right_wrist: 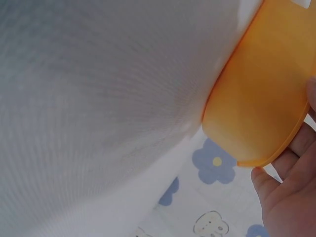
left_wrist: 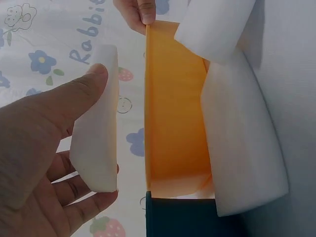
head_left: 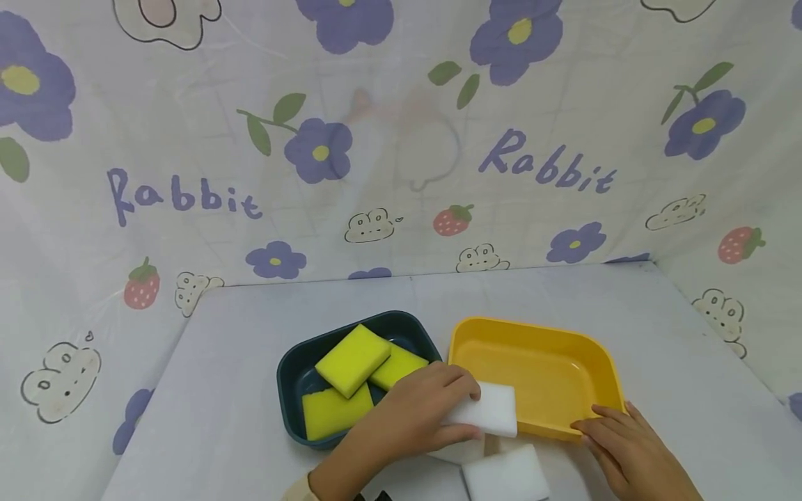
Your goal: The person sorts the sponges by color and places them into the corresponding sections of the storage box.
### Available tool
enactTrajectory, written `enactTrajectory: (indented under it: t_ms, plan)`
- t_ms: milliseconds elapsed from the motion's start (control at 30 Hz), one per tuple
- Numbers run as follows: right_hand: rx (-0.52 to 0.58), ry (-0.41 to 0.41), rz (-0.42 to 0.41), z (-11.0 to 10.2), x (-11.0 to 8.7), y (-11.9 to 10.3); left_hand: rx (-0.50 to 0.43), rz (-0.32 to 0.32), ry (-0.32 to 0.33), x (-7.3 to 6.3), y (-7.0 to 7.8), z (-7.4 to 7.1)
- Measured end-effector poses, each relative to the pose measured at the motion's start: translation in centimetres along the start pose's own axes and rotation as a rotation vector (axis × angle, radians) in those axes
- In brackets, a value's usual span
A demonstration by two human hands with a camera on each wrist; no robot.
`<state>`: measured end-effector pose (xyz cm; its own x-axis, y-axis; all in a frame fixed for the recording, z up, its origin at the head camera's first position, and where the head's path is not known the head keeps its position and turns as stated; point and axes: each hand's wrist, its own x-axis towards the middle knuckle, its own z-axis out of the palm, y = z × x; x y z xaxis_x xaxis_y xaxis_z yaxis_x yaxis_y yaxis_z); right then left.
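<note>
My left hand grips a white sponge block, thumb on one side and fingers on the other. In the left wrist view this sponge is raised clear beside the yellow basin's wall. Two more white sponges lie in front of the basin, one of them partly hidden under my left hand. At the near right corner of the yellow basin, my right hand holds the rim, its fingers hooked over the edge. No sponge shows inside this basin.
To the left stands a dark green basin with several yellow sponges inside, right beside the yellow one. A white tabletop lies under everything. Behind it hangs a patterned cloth with flowers and rabbits.
</note>
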<state>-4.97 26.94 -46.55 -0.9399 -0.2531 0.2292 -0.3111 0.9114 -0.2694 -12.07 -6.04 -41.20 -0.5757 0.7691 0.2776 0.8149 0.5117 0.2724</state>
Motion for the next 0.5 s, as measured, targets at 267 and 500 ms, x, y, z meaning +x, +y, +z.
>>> enactTrajectory:
  t_ms: [267,500]
  plan:
    - [0.016,-0.016,0.013,0.3,0.0,0.0,0.011,0.055,-0.009,1.6,-0.6,0.7]
    - [0.003,0.027,-0.016,0.3,-0.1,0.2,0.019,0.02,-0.074,2.7,-0.9,1.3]
